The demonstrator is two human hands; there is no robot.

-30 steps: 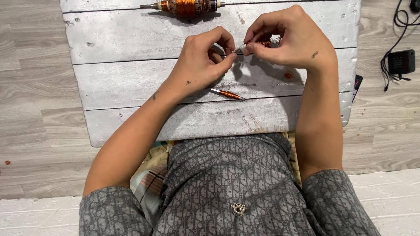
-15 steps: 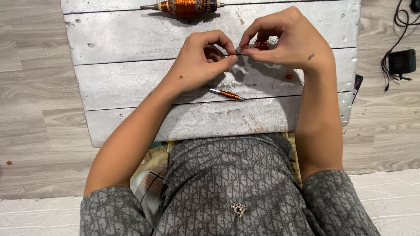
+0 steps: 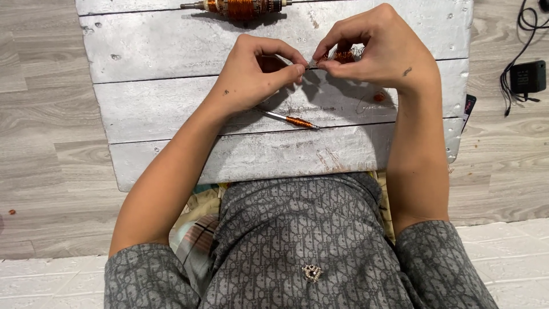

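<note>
My left hand [image 3: 257,71] and my right hand [image 3: 374,48] meet above a white-painted plank board [image 3: 171,51]. Both pinch a thin metal rod [image 3: 309,67] between thumb and fingertips. Behind my right fingers a tangle of copper wire [image 3: 345,55] shows, mostly hidden by the hand. A second thin rod wound with copper wire [image 3: 293,121] lies on the board just below my left wrist.
A motor armature with copper windings [image 3: 237,7] lies at the board's far edge. A black power adapter [image 3: 527,77] with its cable sits on the wooden floor at the right. A small red bit [image 3: 378,97] lies under my right wrist.
Both hands have stayed pinched together at the same spot; the fingers shifted only slightly on the thin rod.
</note>
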